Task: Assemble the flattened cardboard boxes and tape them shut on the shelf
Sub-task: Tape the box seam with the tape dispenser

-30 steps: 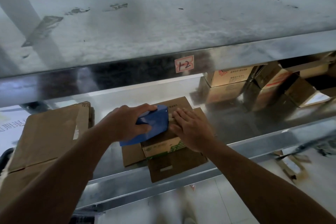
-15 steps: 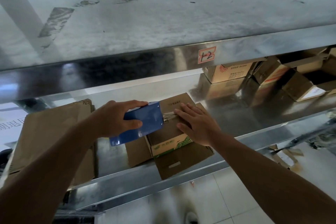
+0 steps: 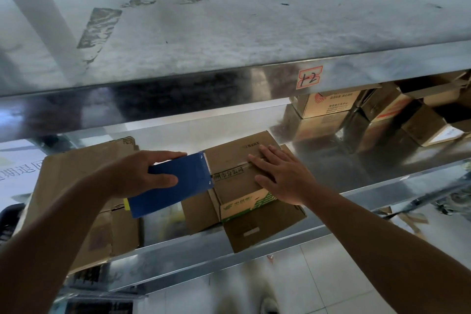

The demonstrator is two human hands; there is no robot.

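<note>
The blue plastic tape dispenser (image 3: 175,186) has travelled toward nine o'clock across the top of the small brown cardboard box (image 3: 237,160). A second ago it sat mid-lid, close to the right hand (image 3: 283,181); now its toothed edge is at the lid's nine o'clock edge. A strip of clear tape appears to run along the centre seam from under the right hand's fingers to the dispenser. By my reading the seam is covered and the strip is ready to be cut or carried down the side.

The left hand (image 3: 142,176) grips the dispenser, fingers curled over its top and thumb wrapped round its near side. The right hand lies flat with fingers straight, pressing the flaps down at the box's three o'clock end. The box stands on the shiny metal shelf (image 3: 356,160), near its front edge, with loose flaps splayed underneath.

Along the seam the printed characters "市分公司" can be read. The near side carries a green logo and green characters too blurred to read. On the upper shelf's lip, at twelve o'clock, a red-bordered sticker (image 3: 309,78) bears a handwritten "12". At nine o'clock lies a stack of flattened brown cardboard (image 3: 71,181); at two o'clock stand assembled brown boxes with orange print (image 3: 328,104), illegible.
</note>
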